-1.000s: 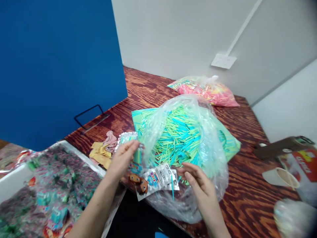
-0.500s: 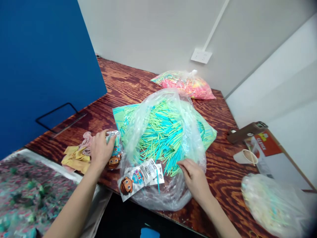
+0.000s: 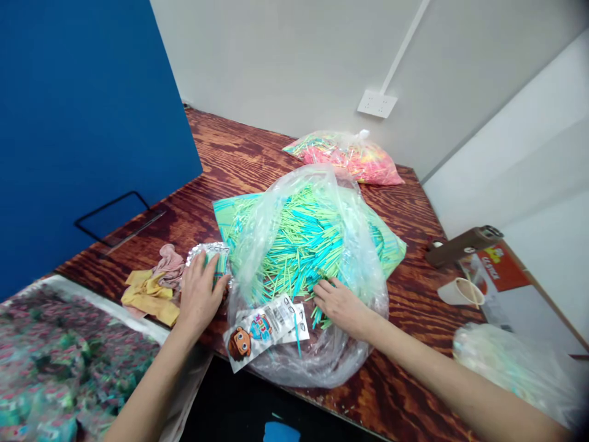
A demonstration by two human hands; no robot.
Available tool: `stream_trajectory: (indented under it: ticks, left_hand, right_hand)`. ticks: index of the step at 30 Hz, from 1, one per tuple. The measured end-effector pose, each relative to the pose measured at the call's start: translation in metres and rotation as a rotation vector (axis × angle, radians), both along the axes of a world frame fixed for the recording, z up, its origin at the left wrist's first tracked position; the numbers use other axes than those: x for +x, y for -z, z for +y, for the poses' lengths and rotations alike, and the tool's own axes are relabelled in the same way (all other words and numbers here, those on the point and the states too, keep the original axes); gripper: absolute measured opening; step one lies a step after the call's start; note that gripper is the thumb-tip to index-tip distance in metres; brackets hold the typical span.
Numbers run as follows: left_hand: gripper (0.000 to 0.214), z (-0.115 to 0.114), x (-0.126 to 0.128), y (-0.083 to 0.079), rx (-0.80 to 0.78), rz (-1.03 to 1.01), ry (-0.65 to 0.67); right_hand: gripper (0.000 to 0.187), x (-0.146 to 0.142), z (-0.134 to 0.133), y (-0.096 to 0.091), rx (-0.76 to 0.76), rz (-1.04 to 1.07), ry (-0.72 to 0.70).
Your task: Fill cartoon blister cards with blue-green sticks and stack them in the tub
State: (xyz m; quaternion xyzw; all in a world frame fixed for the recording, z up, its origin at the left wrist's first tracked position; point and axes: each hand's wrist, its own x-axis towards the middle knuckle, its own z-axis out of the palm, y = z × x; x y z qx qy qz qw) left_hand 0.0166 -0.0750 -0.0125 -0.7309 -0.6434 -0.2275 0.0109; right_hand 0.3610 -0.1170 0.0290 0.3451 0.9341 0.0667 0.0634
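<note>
A clear plastic bag [image 3: 363, 245] lies open on the table, full of thin green and blue sticks [image 3: 301, 236]. My right hand [image 3: 340, 307] is in the near side of the bag, fingers curled onto the sticks; its fingertips are partly hidden among them. To the left, my left hand [image 3: 200, 298] rests with fingers apart on silver printed packets [image 3: 214, 250], covering much of them. A white packet with a cartoon figure [image 3: 260, 331] lies across the bag's near edge, on top of another packet. One blue stick [image 3: 298, 334] lies against these packets.
Yellow and pink cloths [image 3: 151, 294] lie left of my left hand. A tied bag of pink and mixed sticks [image 3: 345, 156] is at the back. At right are a brown bottle [image 3: 460, 247], a paper cup [image 3: 459, 291] and a whitish plastic bag [image 3: 510, 362]. A blue panel [image 3: 92, 110] stands at left.
My right hand has moved left and further into the sticks, its fingers now over them. My left hand has shifted slightly and lies more across the silver packets.
</note>
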Motion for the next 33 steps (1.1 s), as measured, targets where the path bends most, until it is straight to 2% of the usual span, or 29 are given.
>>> stream_trajectory:
  ticks: [3, 6, 9, 13, 18, 20, 23, 25, 29, 33]
  left_hand:
    - [0.050, -0.008, -0.008, -0.009, 0.036, -0.093, -0.001]
    - [0.045, -0.018, -0.009, -0.020, 0.069, -0.177, 0.019]
    - [0.039, -0.025, 0.002, -0.032, 0.079, -0.239, 0.047]
    - [0.035, -0.031, 0.029, -0.043, 0.072, -0.290, 0.147]
    - [0.033, -0.039, 0.055, -0.046, 0.000, -0.322, 0.264]
    - [0.033, -0.042, 0.062, -0.048, -0.022, -0.358, 0.299]
    - [0.035, -0.049, 0.075, -0.053, -0.056, -0.452, 0.342]
    - [0.043, -0.054, 0.089, -0.054, -0.083, -0.544, 0.369]
    - [0.067, -0.061, 0.123, -0.050, -0.112, -0.676, 0.497]
    - [0.048, -0.057, 0.137, -0.040, -0.283, -0.652, 0.664]
  right_hand:
    - [0.013, 0.005, 0.004, 0.000, -0.039, 0.050, -0.016]
    - [0.020, 0.008, 0.006, 0.001, -0.054, 0.204, 0.091]
    - [0.024, 0.007, 0.009, 0.002, -0.049, 0.334, 0.182]
    - [0.026, 0.002, 0.014, -0.002, -0.083, 0.266, 0.189]
    - [0.025, 0.003, 0.018, -0.007, -0.121, 0.182, 0.161]
    - [0.025, 0.004, 0.017, -0.007, -0.146, 0.269, 0.197]
    - [0.021, -0.001, 0.010, -0.008, -0.211, 0.550, 0.321]
    - [0.020, -0.013, 0.002, -0.008, -0.379, 0.795, 0.432]
    - [0.026, -0.043, -0.015, -0.005, -0.875, 1.146, 0.580]
    - [0.026, -0.052, -0.026, 0.002, -1.195, 1.232, 0.646]
